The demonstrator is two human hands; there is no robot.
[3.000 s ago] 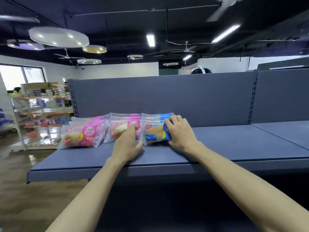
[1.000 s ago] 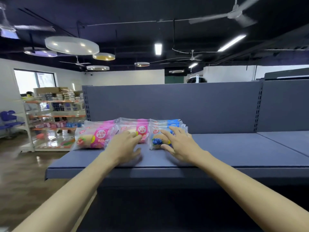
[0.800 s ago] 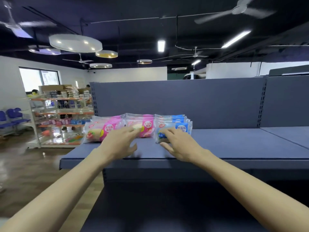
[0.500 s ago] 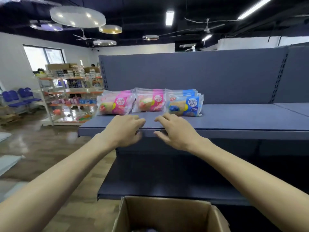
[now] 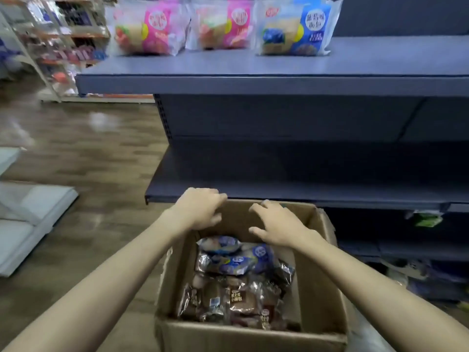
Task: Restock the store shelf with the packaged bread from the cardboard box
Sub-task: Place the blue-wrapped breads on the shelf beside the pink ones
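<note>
An open cardboard box (image 5: 322, 295) stands on the floor below me, holding several packs of bread: blue ones (image 5: 233, 257) on top, brown ones (image 5: 228, 306) beneath. My left hand (image 5: 200, 209) hovers over the box's far left corner, fingers loosely curled, holding nothing. My right hand (image 5: 274, 224) hangs over the far side of the box with fingers spread and empty. On the upper shelf (image 5: 253, 69) stand two pink packs (image 5: 149, 26) (image 5: 223, 24) and a blue pack (image 5: 297, 26) in a row.
A lower dark shelf (image 5: 279, 184) juts out just beyond the box. Wooden floor (image 5: 88, 153) lies to the left, with white panels (image 5: 28, 219) on it. Another stocked rack (image 5: 63, 39) stands at the far left. Some items sit low at the right (image 5: 426, 219).
Both hands have left the packs on the upper shelf and dropped down to the box. My view has tilted down, so the box's contents now show.
</note>
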